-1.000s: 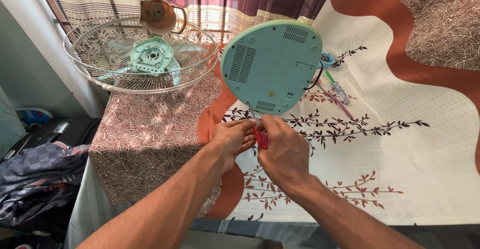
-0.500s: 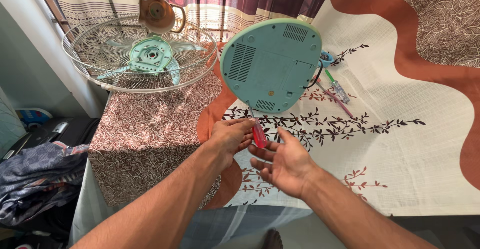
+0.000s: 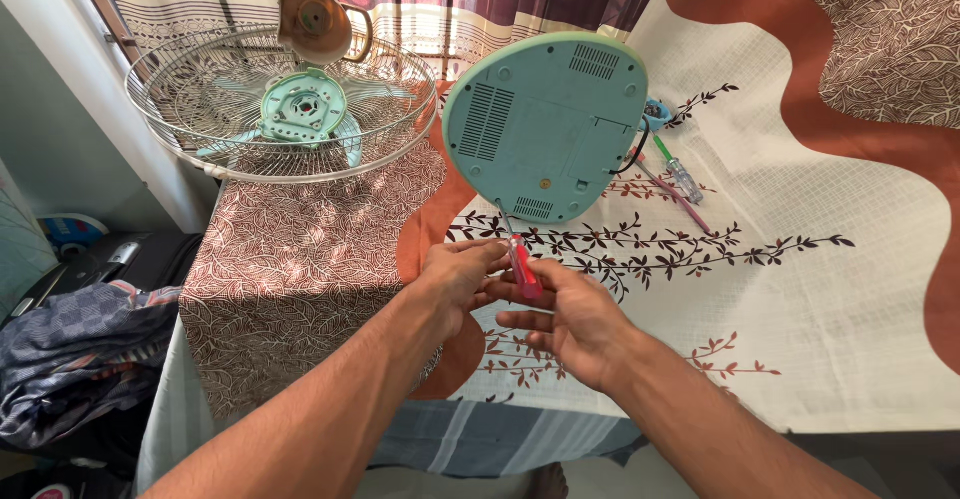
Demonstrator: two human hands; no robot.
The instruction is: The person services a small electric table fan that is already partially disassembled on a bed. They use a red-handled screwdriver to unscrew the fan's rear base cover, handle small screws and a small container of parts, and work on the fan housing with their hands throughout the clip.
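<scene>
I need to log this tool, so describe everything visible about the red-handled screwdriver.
The screwdriver has a translucent red, plastic-looking handle and a thin metal shaft. It slants up and to the left, its tip meeting the lower edge of the mint-green fan base, which is tipped up with its underside showing. The left hand grips the handle; the right hand lies open against its lower end.

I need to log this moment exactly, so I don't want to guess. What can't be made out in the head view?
- Screwdriver tip: too small to tell whether it sits in a screw on the fan base.
- Left hand grip: its fingertips are hidden behind the red handle.
- Right hand palm: turned away, contact with the handle unclear.
- Second screwdriver: partly hidden behind the base.
</scene>
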